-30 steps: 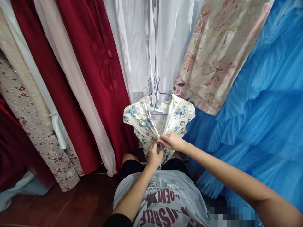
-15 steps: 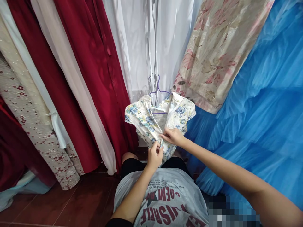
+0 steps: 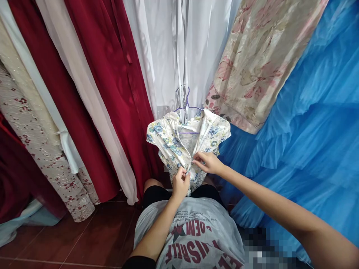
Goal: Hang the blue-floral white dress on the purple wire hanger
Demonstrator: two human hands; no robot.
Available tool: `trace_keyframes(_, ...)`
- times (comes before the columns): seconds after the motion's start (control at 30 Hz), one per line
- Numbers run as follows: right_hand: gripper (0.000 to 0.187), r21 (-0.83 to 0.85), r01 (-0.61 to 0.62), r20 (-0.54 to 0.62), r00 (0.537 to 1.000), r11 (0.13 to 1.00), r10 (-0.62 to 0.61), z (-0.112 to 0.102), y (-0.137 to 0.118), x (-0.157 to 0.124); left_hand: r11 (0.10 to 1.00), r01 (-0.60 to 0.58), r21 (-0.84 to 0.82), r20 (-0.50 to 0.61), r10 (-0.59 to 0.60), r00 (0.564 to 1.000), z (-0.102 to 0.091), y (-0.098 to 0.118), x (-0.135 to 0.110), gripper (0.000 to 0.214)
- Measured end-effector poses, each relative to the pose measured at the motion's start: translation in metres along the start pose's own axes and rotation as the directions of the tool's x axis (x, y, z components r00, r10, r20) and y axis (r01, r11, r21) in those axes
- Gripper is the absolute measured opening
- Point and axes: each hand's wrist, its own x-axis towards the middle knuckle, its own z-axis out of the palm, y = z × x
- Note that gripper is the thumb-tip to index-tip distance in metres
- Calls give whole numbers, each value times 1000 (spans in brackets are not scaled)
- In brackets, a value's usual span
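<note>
A white dress with blue and yellow flowers hangs on a purple hanger in front of my knees. Its cap sleeves spread to both sides, and a long V-shaped opening, edged by what looks like a zipper, runs down the middle. My left hand pinches the fabric at the bottom of this opening. Just above it and to the right, my right hand has thumb and fingers pinched at the opening's edge, seemingly on the zipper; the pull itself is too small to make out. The dress's lower part drops out of sight between my legs.
Long dark red drapes and pale fabrics hang at the left. White cloth hangs behind the hanger, a pink-flowered beige cloth to its right. Ruffled blue tulle fills the right side. Reddish tiles cover the floor.
Both hands have shifted slightly, the left one a little to the left. The dress has swung slightly left, and its opening lies straighter.
</note>
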Motion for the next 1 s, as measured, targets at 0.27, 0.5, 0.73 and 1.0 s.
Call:
trace_keyframes(0.27, 25, 12, -172, 68, 983, 985, 171, 17, -18, 0, 1000, -14, 4, 3, 14, 1000, 3, -2, -1, 16)
trace_keyframes(0.5, 24, 192, -396, 76, 918, 898, 388, 28, -35, 4, 998, -48, 43, 25, 47, 999, 4, -5, -2, 13)
trace_keyframes(0.73, 31, 498, -484, 128, 861, 719, 492, -6, -31, 31, 988, -89, 129, 71, 80, 994, -2, -11, -1, 12)
trace_keyframes(1.0, 11, 220, -326, 101, 945, 919, 311, -28, -44, 28, 988, -84, 128, 95, 72, 993, -1, -10, -3, 6)
